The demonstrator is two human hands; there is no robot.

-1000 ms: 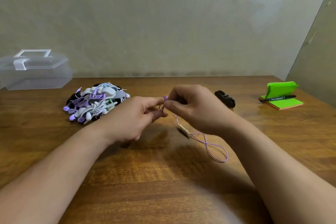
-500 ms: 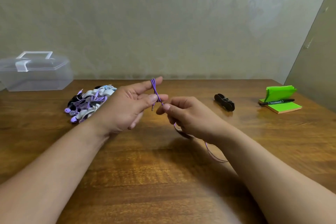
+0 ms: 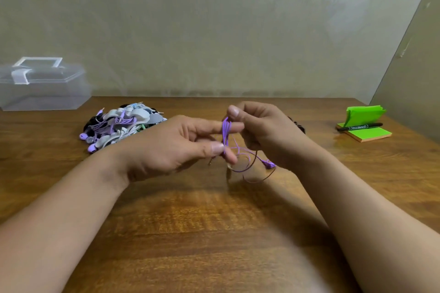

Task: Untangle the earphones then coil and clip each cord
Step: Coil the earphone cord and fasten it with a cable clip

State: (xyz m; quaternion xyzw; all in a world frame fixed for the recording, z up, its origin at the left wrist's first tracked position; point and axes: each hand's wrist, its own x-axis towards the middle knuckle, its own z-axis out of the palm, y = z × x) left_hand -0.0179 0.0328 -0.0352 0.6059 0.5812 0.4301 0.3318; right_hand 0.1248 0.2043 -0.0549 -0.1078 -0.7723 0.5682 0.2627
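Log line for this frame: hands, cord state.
step: coiling | left hand: pinches purple cord, loops round fingers | right hand: holds purple cord | earbud: loose | earphone pile: on table

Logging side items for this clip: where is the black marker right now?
In the head view, the black marker lies across the green sticky-note pad at the far right of the table, near the side wall, well right of the right hand.
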